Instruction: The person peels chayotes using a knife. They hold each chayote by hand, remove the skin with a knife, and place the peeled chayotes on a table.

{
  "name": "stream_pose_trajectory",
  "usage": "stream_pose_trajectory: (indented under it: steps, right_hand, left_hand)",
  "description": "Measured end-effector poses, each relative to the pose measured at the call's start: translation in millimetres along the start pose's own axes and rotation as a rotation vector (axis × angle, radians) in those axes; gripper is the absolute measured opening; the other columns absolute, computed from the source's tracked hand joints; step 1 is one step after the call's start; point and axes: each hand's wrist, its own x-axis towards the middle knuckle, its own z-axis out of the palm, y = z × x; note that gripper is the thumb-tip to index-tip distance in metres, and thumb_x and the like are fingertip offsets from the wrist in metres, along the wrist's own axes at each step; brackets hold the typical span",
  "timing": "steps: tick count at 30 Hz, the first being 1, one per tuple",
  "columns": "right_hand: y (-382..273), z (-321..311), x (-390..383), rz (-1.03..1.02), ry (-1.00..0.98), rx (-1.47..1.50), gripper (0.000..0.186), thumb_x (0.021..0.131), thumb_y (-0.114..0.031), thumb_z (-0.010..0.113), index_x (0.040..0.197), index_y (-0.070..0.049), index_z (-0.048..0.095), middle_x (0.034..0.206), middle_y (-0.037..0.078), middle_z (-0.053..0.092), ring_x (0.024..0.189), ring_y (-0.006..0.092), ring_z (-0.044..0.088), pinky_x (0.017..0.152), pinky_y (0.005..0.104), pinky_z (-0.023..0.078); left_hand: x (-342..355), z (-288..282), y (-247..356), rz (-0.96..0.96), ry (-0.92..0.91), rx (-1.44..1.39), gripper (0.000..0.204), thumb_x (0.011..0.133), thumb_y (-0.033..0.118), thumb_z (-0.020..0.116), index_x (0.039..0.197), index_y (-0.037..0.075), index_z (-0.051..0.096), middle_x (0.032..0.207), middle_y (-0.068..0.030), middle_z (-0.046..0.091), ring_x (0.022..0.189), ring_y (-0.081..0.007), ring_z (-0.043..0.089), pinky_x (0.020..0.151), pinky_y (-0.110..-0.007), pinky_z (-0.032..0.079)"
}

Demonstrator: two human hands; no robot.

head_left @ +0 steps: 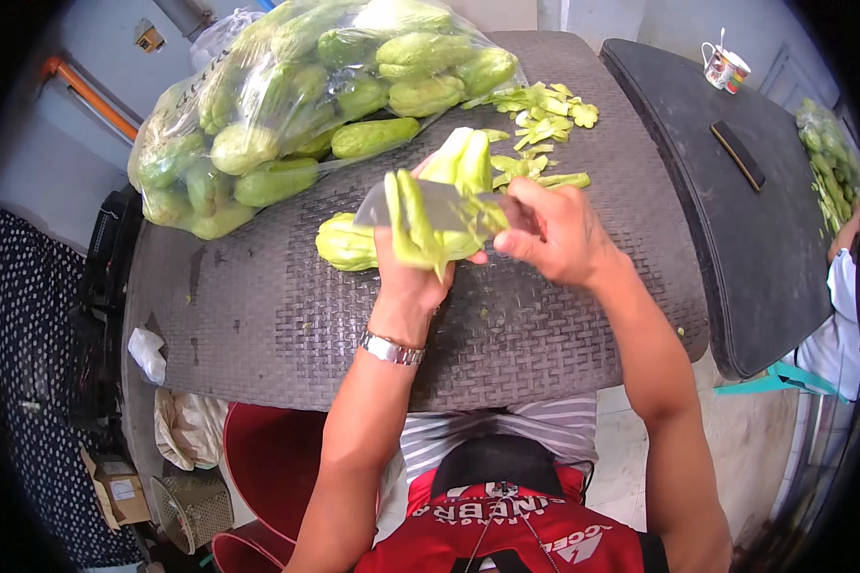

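Observation:
A pale green chayote (461, 160), partly peeled, sits in my left hand (409, 291), which is closed around it from below. My right hand (569, 229) grips a knife (441, 202) by its handle, the broad blade lying across the chayote and pointing left. A long green strip of peel (413, 222) hangs over the blade. The blade and peel hide part of the chayote and most of my left fingers. Just left of my left hand, another light green chayote (344, 244) rests on the dark woven-pattern table (229, 306).
A clear plastic bag (306, 105) full of chayotes covers the table's far left. Peelings (549, 115) lie beyond my right hand. A second black table (659, 124) at right holds a mug (726, 69), a phone (738, 156) and more green produce (827, 162) beside another person's arm. Red bins (268, 458) stand below left.

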Motion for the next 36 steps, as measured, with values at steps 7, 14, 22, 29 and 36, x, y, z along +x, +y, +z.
stream_pose_trajectory:
  steps: [7,14,22,29,36]
  right_hand:
    - [14.8,-8.5,5.9,0.057,0.086,-0.105,0.053,0.087,-0.058,0.074,0.083,-0.006,0.060,0.063,0.010,0.063,0.059,0.0277,0.066,0.057,0.0395,0.051]
    - [29.7,-26.9,6.0,0.168,0.130,-0.207,0.057,0.088,-0.061,0.072,0.083,-0.006,0.060,0.063,0.010,0.064,0.058,0.0284,0.065,0.058,0.0391,0.050]
    - [23.5,-35.2,10.5,1.050,-0.025,0.612,0.079,0.094,-0.080,0.047,0.090,-0.002,0.057,0.049,-0.005,0.039,0.034,0.0065,0.031,0.034,0.0250,0.029]
    - [25.8,-30.6,9.6,0.531,-0.187,1.684,0.078,0.104,-0.070,0.031,0.107,0.004,0.057,0.053,-0.005,0.041,0.031,0.0056,0.033,0.032,0.0260,0.035]
    - [55.2,-24.2,12.6,0.889,-0.028,1.681,0.080,0.106,-0.066,0.029,0.118,0.009,0.055,0.058,-0.005,0.041,0.037,0.0033,0.031,0.038,0.0237,0.033]
  left_hand:
    - [1.5,3.4,6.2,-0.181,-0.007,-0.080,0.063,0.100,0.056,0.036,0.136,0.007,0.055,0.120,-0.0162,0.068,0.093,-0.0372,0.071,0.053,-0.041,0.059]
    - [-0.6,10.5,11.5,-0.189,0.002,-0.110,0.060,0.091,0.046,0.053,0.133,0.004,0.059,0.115,-0.0178,0.071,0.085,-0.0358,0.072,0.055,-0.040,0.057]
    - [1.0,14.1,11.8,-0.149,0.033,-0.189,0.062,0.094,0.047,0.056,0.140,0.005,0.058,0.127,-0.0189,0.068,0.098,-0.0306,0.071,0.069,-0.040,0.057]
    - [3.2,9.1,11.4,-0.132,0.090,-0.124,0.055,0.099,0.045,0.058,0.137,0.006,0.060,0.126,-0.0130,0.070,0.109,-0.0263,0.068,0.084,-0.041,0.052]
    - [3.4,13.2,10.6,-0.110,0.215,-0.089,0.054,0.099,0.045,0.058,0.136,0.005,0.061,0.128,-0.0131,0.069,0.114,-0.0272,0.068,0.088,-0.044,0.053]
